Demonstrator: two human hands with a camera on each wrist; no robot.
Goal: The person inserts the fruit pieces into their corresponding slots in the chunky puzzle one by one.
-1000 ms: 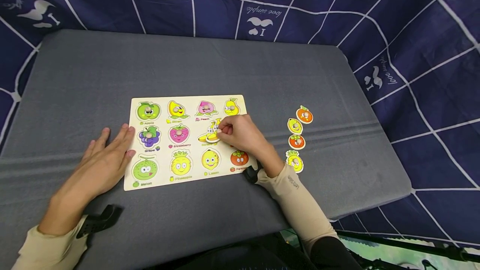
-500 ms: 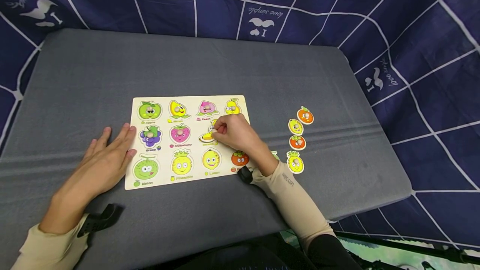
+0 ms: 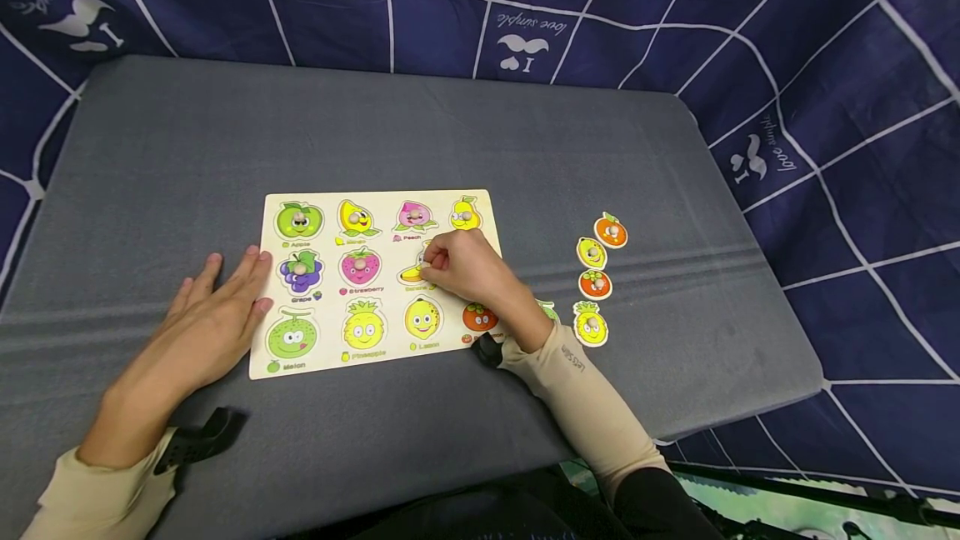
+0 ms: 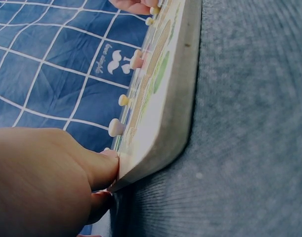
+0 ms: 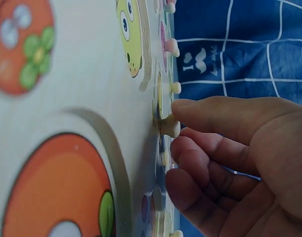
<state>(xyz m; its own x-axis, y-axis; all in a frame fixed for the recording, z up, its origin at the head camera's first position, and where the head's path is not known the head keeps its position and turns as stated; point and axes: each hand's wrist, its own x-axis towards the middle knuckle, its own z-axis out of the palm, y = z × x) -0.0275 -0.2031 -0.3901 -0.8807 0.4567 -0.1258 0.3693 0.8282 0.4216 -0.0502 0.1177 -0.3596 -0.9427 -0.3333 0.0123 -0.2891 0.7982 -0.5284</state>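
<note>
A pale wooden fruit puzzle board point(image 3: 390, 361) lies on the grey table. My right hand point(image 3: 472, 269) is over its middle row, thumb and fingers at the knob point(image 5: 169, 126) of the banana puzzle piece point(image 3: 411, 275). That piece lies at its banana place, largely covered by the hand in the head view. My left hand point(image 3: 206, 323) rests at the board's left edge with fingers extended, its thumb point(image 4: 102, 170) against the corner in the left wrist view. Knobbed apple point(image 3: 298, 223), grape point(image 3: 302, 279) and strawberry point(image 3: 359, 263) pieces sit in the board.
Right of the board lie loose orange point(image 3: 611, 232), lemon point(image 3: 592, 253), persimmon point(image 3: 595, 284) and pineapple point(image 3: 591, 325) pieces. A green piece point(image 3: 548, 307) is partly hidden by the right wrist. A blue checked cloth point(image 3: 435, 23) borders the grey table point(image 3: 375, 132).
My right hand has shifted slightly left with the banana piece, which earlier sat offset over its printed place. The green piece has come into view beside the wrist. My left hand stays put.
</note>
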